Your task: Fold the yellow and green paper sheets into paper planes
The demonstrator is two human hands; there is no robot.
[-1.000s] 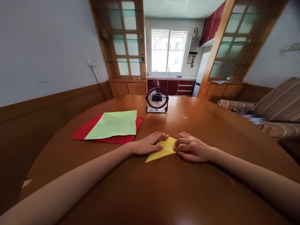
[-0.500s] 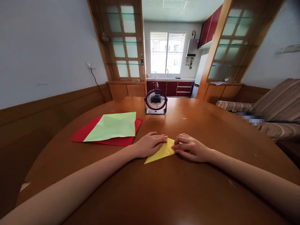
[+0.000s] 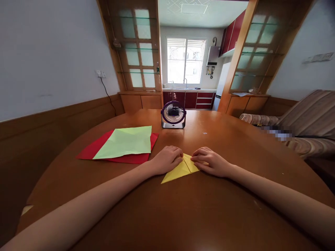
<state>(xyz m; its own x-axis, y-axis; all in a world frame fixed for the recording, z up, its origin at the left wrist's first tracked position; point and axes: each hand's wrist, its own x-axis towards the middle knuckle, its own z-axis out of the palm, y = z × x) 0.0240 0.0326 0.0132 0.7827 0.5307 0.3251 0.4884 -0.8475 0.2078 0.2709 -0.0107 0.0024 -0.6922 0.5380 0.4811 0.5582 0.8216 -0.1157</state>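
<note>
A folded yellow sheet of paper (image 3: 180, 169) lies on the wooden table in front of me, creased, with one sharp point toward the lower left. My left hand (image 3: 167, 159) grips its upper left side, fingers curled down and thumb on top. On the opposite side, my right hand (image 3: 211, 161) has its fingers and thumb closed at the paper's right edge. Part of that edge is hidden under the fingers. Between the two hands a crease and a folded flap show.
Left of my hands, a light green sheet (image 3: 128, 141) lies over a red sheet (image 3: 92, 146). A small purple fan (image 3: 173, 113) stands beyond the paper on the round wooden table (image 3: 167, 212). At the right is a striped armchair (image 3: 311, 115).
Both hands have shifted slightly on the yellow paper; the left fingers have drawn back, and more of the middle crease shows. The view has tilted a little.
</note>
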